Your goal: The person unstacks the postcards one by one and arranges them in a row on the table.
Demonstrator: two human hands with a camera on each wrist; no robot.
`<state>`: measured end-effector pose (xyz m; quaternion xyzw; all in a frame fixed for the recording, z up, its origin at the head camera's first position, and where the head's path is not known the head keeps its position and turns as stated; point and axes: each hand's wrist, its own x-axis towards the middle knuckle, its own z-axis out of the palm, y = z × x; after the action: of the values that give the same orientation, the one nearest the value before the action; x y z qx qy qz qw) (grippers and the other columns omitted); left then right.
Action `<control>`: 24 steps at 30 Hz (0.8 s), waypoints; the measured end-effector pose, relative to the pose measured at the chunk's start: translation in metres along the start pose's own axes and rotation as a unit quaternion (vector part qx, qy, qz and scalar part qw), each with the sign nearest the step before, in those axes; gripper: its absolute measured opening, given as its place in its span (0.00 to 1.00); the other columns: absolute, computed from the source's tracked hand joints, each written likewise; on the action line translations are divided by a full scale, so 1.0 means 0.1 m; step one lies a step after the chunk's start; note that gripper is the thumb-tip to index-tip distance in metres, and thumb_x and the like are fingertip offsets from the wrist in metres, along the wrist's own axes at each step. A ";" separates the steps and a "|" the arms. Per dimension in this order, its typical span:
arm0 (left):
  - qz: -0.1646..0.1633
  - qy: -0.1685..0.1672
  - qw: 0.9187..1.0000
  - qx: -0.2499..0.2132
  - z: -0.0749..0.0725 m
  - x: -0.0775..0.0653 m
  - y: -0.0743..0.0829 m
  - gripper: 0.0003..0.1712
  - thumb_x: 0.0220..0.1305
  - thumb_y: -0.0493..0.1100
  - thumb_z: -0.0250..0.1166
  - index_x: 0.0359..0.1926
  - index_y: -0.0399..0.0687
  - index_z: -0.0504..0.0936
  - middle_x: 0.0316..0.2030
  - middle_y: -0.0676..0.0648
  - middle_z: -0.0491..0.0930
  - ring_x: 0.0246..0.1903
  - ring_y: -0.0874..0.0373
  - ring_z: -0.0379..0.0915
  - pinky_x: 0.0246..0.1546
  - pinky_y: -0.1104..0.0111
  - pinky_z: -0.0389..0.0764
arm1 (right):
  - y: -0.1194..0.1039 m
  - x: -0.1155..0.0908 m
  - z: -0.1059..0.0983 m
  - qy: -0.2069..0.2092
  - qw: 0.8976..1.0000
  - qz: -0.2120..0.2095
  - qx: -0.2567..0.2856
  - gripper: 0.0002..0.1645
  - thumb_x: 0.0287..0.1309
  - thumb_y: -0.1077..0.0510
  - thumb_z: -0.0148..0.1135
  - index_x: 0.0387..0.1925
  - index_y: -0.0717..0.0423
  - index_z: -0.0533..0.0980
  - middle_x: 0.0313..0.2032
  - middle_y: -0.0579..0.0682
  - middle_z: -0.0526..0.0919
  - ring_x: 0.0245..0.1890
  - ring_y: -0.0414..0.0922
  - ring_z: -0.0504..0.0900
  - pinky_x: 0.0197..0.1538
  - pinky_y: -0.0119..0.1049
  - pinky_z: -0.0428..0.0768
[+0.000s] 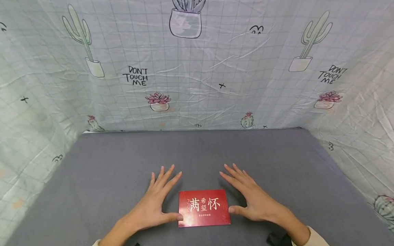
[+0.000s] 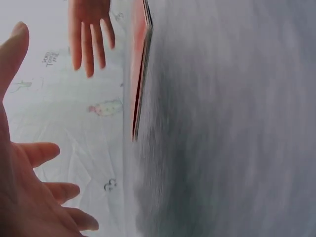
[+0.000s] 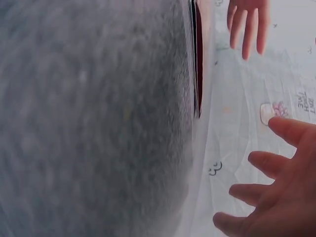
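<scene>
A red card-like booklet (image 1: 204,218) with white Chinese characters lies flat on the grey table in the head view. To its left my left hand (image 1: 155,206) hovers with fingers spread, the thumb tip overlapping the booklet's left edge in this view. On the other side, my right hand (image 1: 250,198) is spread too, its thumb tip close to the right edge. Both palms face inward and hold nothing. Seen edge-on in the left wrist view, the booklet (image 2: 140,64) shows thin layered pages. The right wrist view also shows the booklet's edge (image 3: 198,64), beside my spread right fingers.
The grey table (image 1: 197,153) runs back to a hanging cloth (image 1: 197,68) printed with cacti and lettering, which also encloses both sides. A black object (image 1: 277,238) sits by the right wrist at the near edge.
</scene>
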<state>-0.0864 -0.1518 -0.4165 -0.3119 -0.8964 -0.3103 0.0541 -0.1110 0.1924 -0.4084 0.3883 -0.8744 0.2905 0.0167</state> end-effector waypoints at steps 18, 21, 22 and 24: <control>-0.045 -0.009 0.988 -0.148 0.32 -0.06 0.09 0.52 0.48 0.59 0.74 0.72 0.56 0.60 0.70 0.50 0.58 0.69 0.51 0.52 0.58 0.43 0.65 | 0.00 -0.09 0.27 -0.028 0.988 0.005 0.150 0.50 0.48 0.47 0.73 0.71 0.48 0.59 0.71 0.50 0.56 0.71 0.49 0.49 0.61 0.53 0.67; -0.038 -0.024 0.988 -0.147 0.35 -0.07 0.09 0.54 0.46 0.61 0.75 0.72 0.56 0.60 0.70 0.49 0.58 0.69 0.45 0.52 0.58 0.41 0.64 | 0.01 -0.10 0.31 -0.021 0.989 -0.007 0.144 0.51 0.47 0.46 0.73 0.71 0.49 0.59 0.70 0.51 0.57 0.70 0.51 0.51 0.62 0.51 0.66; -0.033 -0.029 0.989 -0.144 0.36 -0.08 0.09 0.55 0.45 0.62 0.75 0.72 0.55 0.60 0.70 0.49 0.58 0.69 0.44 0.52 0.59 0.41 0.62 | 0.01 -0.10 0.32 -0.018 0.990 -0.010 0.141 0.52 0.47 0.45 0.74 0.71 0.49 0.59 0.70 0.51 0.57 0.70 0.51 0.51 0.62 0.51 0.66; -0.022 -0.041 0.989 -0.137 0.37 -0.08 0.08 0.57 0.44 0.63 0.75 0.72 0.55 0.59 0.70 0.49 0.58 0.69 0.45 0.50 0.61 0.42 0.60 | 0.02 -0.11 0.34 -0.014 0.991 -0.015 0.134 0.53 0.46 0.44 0.74 0.70 0.50 0.59 0.70 0.51 0.58 0.70 0.51 0.52 0.62 0.50 0.66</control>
<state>-0.0719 -0.1295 -0.4441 -0.3090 -0.8535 -0.4183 -0.0327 -0.0983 0.1830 -0.4400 0.4043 -0.8219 0.3990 -0.0429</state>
